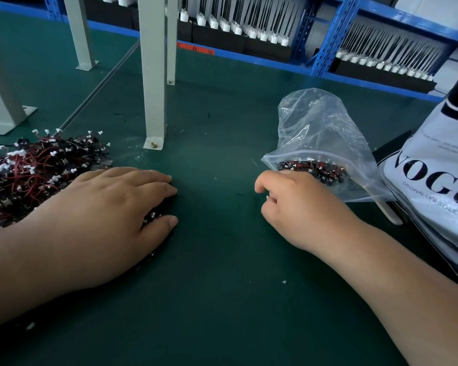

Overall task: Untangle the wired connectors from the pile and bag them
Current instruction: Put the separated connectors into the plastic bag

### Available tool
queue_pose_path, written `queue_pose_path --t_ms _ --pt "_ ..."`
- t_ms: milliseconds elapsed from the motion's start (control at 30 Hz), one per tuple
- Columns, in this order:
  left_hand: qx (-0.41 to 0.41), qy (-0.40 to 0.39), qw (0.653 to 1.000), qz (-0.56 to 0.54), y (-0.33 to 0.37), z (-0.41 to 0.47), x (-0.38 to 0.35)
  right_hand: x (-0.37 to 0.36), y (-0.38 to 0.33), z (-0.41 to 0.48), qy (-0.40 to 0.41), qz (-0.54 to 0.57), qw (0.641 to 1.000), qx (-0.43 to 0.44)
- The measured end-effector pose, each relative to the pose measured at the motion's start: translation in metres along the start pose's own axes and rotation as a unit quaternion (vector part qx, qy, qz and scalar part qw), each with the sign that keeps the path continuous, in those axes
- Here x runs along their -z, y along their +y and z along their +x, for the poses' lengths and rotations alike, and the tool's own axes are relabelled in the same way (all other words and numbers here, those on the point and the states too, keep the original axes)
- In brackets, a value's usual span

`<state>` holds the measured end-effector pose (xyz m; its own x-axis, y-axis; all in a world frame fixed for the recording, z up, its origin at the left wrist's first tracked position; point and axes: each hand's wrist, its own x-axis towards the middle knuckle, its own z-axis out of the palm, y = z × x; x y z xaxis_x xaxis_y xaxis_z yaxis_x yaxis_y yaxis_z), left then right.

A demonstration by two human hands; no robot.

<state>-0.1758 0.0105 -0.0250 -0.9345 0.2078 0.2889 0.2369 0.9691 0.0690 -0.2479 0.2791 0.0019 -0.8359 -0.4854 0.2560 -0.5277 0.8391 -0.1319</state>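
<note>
A tangled pile of wired connectors (24,175), red and black wires with small white plugs, lies at the left on the green mat (222,286). My left hand (109,217) rests palm-down beside the pile with fingers fairly straight, pressing a small bunch of connectors (151,216) that peeps out between thumb and fingers. A clear zip bag (320,128) stands at the right with its mouth toward me and a clump of bagged connectors (312,170) inside. Just in front of the bag's mouth, my right hand (302,207) has curled fingers that pinch a small white plug (267,197).
Grey metal posts (154,75) are bolted to the mat behind the pile. A white printed tote bag (434,175) lies against the right edge, touching the zip bag. Blue shelving (325,40) with trays of black-wired white parts runs along the back.
</note>
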Motion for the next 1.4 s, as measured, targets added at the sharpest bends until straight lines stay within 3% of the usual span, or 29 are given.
queue_pose_path --t_ms 100,267,367,467,667,1167,1400 --pt "-0.002 0.008 1.000 0.001 0.000 0.000 -0.001 0.006 0.003 0.001 0.033 0.033 0.999 -0.024" --pt "0.003 0.000 1.000 -0.006 0.001 -0.001 -0.001 0.025 0.022 0.008 0.166 -0.010 0.983 -0.077" --pt "0.006 -0.007 1.000 -0.009 0.001 -0.001 -0.001 0.030 0.036 0.006 0.235 -0.063 0.968 -0.057" --pt "0.007 -0.010 1.000 -0.009 0.000 -0.001 -0.001 0.026 0.050 0.005 0.253 -0.094 0.962 -0.037" --pt "0.008 -0.017 1.000 -0.014 0.001 -0.002 0.002 0.005 0.064 0.011 0.227 0.012 0.971 -0.070" --pt "0.006 -0.016 1.000 -0.020 -0.002 -0.002 -0.003 0.015 0.050 0.004 0.122 0.046 0.987 -0.088" --pt "0.002 -0.012 1.000 -0.024 -0.002 -0.001 -0.004 0.048 0.040 -0.020 0.105 0.117 0.973 -0.170"
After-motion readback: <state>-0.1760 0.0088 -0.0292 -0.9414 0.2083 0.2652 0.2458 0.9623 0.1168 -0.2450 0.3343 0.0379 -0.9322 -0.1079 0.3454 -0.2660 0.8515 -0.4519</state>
